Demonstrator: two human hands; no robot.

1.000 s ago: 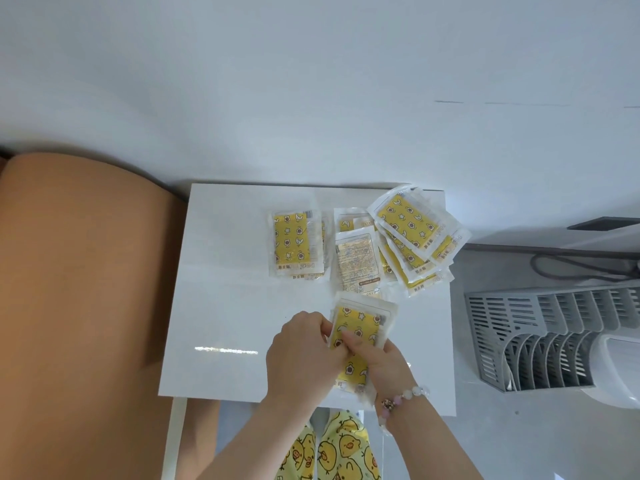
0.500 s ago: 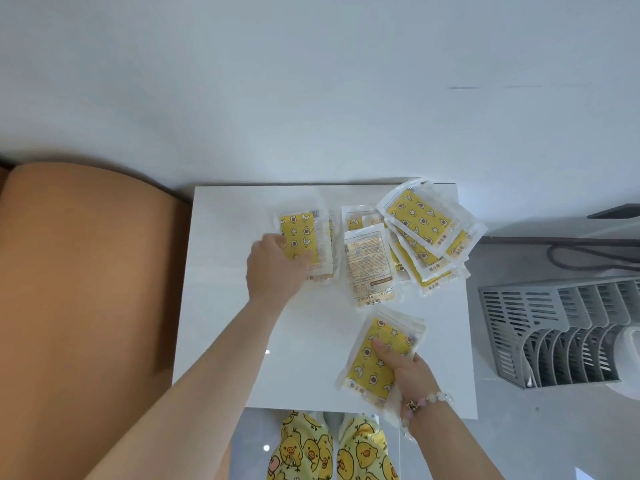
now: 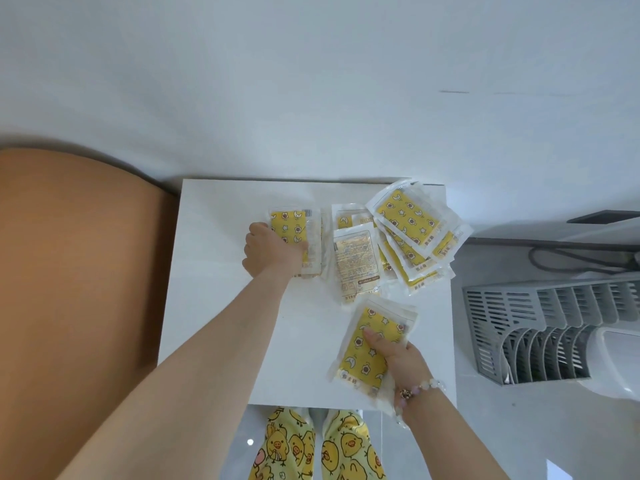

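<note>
We see the left hand reaching across the desk to the left stack of yellow packets at the far middle. Its fingers curl round the stack's left edge and its knuckles cover the near corner, so it grips the stack, which lies flat on the desk.

The right hand holds the near stack at the desk's near right. Its thumb presses down on the top packet and its fingers are tucked under the right edge. We cannot tell whether this stack rests on the desk or is just off it. A bead bracelet sits on that wrist.

Between the 2 stacks lies 1 packet, its printed back up. Just right of it, more packets are spread in a fan, reaching the desk's far right corner.

Left of the desk we see an orange cushion. To the right, a grey rack stands on the floor.
</note>
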